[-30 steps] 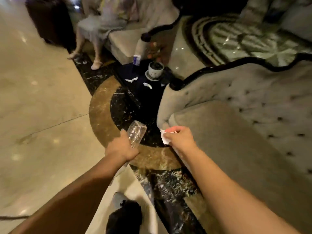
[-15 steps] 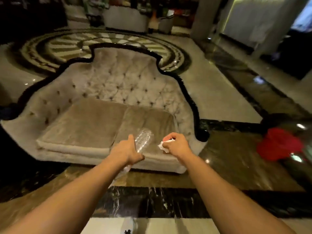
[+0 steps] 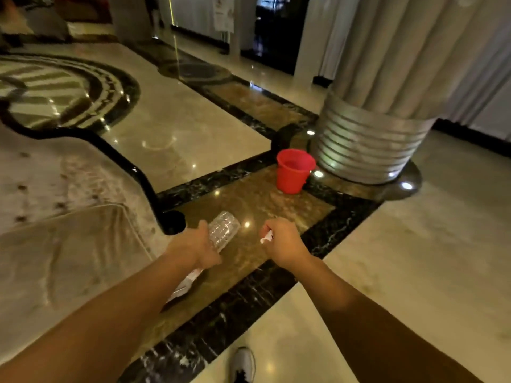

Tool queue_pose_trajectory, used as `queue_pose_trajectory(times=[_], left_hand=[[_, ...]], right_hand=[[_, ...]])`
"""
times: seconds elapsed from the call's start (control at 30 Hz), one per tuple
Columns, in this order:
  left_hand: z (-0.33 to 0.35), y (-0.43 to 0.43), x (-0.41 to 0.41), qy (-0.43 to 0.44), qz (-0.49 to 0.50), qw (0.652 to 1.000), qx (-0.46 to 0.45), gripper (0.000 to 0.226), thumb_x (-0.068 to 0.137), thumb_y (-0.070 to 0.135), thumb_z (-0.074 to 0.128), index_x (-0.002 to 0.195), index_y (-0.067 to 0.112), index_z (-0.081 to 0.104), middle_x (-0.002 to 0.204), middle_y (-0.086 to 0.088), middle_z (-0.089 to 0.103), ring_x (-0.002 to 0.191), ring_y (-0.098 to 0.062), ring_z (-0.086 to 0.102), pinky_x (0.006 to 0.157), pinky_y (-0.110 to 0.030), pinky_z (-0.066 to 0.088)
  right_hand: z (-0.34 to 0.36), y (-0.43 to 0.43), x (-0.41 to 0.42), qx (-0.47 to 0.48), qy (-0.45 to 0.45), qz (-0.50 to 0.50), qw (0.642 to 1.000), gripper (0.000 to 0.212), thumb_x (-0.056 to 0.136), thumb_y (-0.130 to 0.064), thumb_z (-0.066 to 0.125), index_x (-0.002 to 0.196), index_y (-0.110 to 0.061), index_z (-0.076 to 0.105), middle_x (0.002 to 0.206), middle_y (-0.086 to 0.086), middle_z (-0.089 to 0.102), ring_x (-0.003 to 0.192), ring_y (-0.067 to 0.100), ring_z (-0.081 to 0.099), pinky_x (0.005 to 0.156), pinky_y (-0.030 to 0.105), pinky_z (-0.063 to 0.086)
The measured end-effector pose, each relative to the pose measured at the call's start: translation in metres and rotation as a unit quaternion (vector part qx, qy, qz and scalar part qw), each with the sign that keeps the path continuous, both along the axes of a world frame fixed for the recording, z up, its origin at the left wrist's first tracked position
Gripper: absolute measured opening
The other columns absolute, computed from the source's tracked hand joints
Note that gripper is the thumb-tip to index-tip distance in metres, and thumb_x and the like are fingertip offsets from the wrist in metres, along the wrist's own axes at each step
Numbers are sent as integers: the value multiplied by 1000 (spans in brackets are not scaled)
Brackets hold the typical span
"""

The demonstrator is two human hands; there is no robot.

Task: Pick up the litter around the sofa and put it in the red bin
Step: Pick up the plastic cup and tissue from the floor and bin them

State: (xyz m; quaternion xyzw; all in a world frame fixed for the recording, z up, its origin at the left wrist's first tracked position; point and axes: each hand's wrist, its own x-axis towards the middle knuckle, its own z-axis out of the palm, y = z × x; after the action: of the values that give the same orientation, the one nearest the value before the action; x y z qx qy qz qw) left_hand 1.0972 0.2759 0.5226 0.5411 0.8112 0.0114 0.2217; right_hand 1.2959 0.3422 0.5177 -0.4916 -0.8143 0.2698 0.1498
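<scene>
My left hand (image 3: 195, 248) grips a clear, crumpled plastic bottle (image 3: 224, 230) that sticks out forward and up past my thumb. My right hand (image 3: 282, 241) is closed around a small scrap of white paper (image 3: 266, 239), only its tip showing by my fingers. The red bin (image 3: 293, 172) stands upright on the brown marble floor ahead and a little right of both hands, well out of reach, its mouth open. The beige tufted sofa (image 3: 63, 233) with black trim fills the left side.
A thick fluted column (image 3: 370, 142) with a ribbed metal base rises just behind and right of the bin. Polished marble floor spreads all around. My shoe (image 3: 243, 364) shows at the bottom edge. A patterned round floor inlay (image 3: 66, 89) lies behind the sofa.
The view has swung right from the sofa front to the floor beside it; the red bin has come from the right edge to the middle. Both hands keep their hold.
</scene>
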Motion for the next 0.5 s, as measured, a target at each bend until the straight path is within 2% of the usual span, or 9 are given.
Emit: queue_pose_trajectory(times=[0.07,0.2,0.33,0.43,0.5], left_hand=[[-7,50,23,4,-32,999,-11,86,67,46,72,136,21,27,115,-9,60,99,-29,63,84,-40,56],[-23,151,49,-4,-52,998,-15,79,67,42,74,130,19,30,116,-11,60,104,-32,62,87,-43,55],[-26,251,68,-15,-52,998,-26,76,70,38,72,132,15,33,117,-12,60,105,-33,62,89,-43,54],[-19,329,91,-14,-74,997,-19,78,68,39,72,133,17,34,114,-11,60,100,-32,63,86,-41,55],[-18,382,114,-5,-95,995,-15,78,66,40,73,131,17,36,108,-8,59,95,-29,62,79,-37,53]], right_hand=[[-8,45,18,22,-37,1,999,12,83,-1,61,94,-6,65,108,15,61,105,27,54,78,28,39],[-18,133,44,56,-89,-8,994,20,85,0,59,102,-11,62,112,10,53,103,26,52,86,35,47],[-20,213,82,45,-152,-19,987,23,83,7,54,98,-7,65,110,12,50,99,30,54,80,35,48],[-18,266,122,38,-107,-73,991,21,79,7,58,92,-8,67,108,13,52,97,31,54,79,37,50],[-17,303,148,8,-14,-144,989,17,77,1,63,85,-13,68,98,7,59,95,28,56,79,35,49]])
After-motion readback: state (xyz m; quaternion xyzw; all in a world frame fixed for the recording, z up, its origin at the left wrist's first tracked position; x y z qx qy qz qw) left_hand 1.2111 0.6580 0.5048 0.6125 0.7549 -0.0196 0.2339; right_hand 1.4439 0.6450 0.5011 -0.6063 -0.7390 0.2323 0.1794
